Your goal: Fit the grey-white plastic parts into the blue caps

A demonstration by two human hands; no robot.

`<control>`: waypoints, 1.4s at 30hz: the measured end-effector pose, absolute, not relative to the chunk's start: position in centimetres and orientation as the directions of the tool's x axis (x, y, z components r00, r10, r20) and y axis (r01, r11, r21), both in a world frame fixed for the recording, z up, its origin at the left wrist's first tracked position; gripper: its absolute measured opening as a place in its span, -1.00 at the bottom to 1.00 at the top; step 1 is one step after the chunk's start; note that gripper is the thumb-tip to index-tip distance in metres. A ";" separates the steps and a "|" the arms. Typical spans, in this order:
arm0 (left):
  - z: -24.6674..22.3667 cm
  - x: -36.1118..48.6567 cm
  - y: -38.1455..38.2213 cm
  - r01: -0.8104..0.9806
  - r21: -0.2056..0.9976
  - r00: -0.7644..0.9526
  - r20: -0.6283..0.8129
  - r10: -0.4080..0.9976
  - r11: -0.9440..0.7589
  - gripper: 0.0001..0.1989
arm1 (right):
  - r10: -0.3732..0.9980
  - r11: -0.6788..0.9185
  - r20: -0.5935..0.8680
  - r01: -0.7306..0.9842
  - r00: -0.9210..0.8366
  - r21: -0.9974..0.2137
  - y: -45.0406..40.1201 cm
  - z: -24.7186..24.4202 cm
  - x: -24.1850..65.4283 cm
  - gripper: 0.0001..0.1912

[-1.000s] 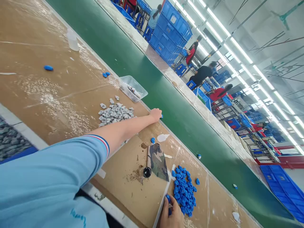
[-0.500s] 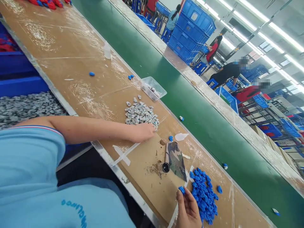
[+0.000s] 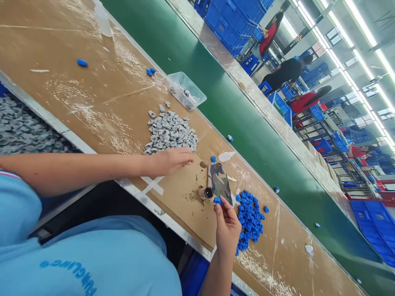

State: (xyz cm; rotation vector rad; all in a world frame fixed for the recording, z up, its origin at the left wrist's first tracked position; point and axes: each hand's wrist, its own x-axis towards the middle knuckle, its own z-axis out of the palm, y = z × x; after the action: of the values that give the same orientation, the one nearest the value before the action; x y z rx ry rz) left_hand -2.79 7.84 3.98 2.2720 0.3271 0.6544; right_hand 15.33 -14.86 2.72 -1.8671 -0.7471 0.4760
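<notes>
My right hand [image 3: 228, 224] pinches a small blue rubbery piece [image 3: 217, 200] between thumb and fingertips, close to a small jar [image 3: 207, 193] with a dark opening. My left hand [image 3: 174, 160] is at the near edge of a pile of small grey-white pieces [image 3: 173, 129]. Its fingers are drawn together; whatever they hold, if anything, is hidden. Beyond the jar lies a flat camouflage-patterned item [image 3: 219, 181]. A heap of blue pieces [image 3: 251, 218] sits just beyond my right hand.
A clear plastic tub [image 3: 187, 91] with small parts stands beside the green conveyor belt [image 3: 259, 144]. A white squeeze bottle [image 3: 103, 18] stands on the bench farther left, and another white bottle [image 3: 226, 156] lies beyond the jar. Several people sit past the belt near stacked blue crates [image 3: 234, 20].
My right hand has brought the blue piece away from the blue heap, up close to the jar. My left hand has drawn back slightly from the grey-white pile. The view has shifted.
</notes>
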 end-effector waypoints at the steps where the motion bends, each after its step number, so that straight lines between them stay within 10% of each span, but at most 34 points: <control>1: 4.0 -2.9 6.9 0.010 0.837 0.828 0.300 0.474 -0.547 -0.82 | 0.684 -0.296 0.038 0.325 0.728 -0.898 -14.6 2.8 15.3 -0.57; 7: 2.3 -2.7 1.6 -0.059 0.940 0.861 -0.122 0.494 0.335 -0.74 | 0.753 -0.329 0.304 0.734 0.584 -0.594 -13.5 3.5 15.3 -0.69; 20: 0.0 -1.1 -0.3 -0.042 0.821 0.863 -0.257 0.435 0.569 -0.73 | 0.832 -0.187 0.432 0.909 0.349 -0.374 -13.2 4.2 15.1 -0.77; 28: -0.3 -0.9 -0.4 -0.028 0.901 0.861 -0.198 0.468 0.433 -0.74 | 0.785 -0.245 0.389 0.819 0.481 -0.518 -13.3 4.0 14.7 -0.77; 35: -0.1 -0.9 -0.8 -0.084 0.864 0.822 -0.221 0.525 0.496 -0.71 | 0.689 -0.249 0.043 0.292 0.723 -0.923 -14.2 3.0 12.3 -0.67; 42: 0.2 -0.8 -1.1 -0.121 0.849 0.846 -0.184 0.501 0.515 -0.70 | 0.736 -0.294 -0.052 0.250 0.674 -0.922 -13.8 2.4 10.4 -0.70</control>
State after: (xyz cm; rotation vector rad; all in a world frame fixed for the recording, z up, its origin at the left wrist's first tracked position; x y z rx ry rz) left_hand -0.80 -1.14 0.16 0.9640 0.4392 0.3880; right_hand 10.43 -13.81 2.39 -1.8547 -0.7785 0.5886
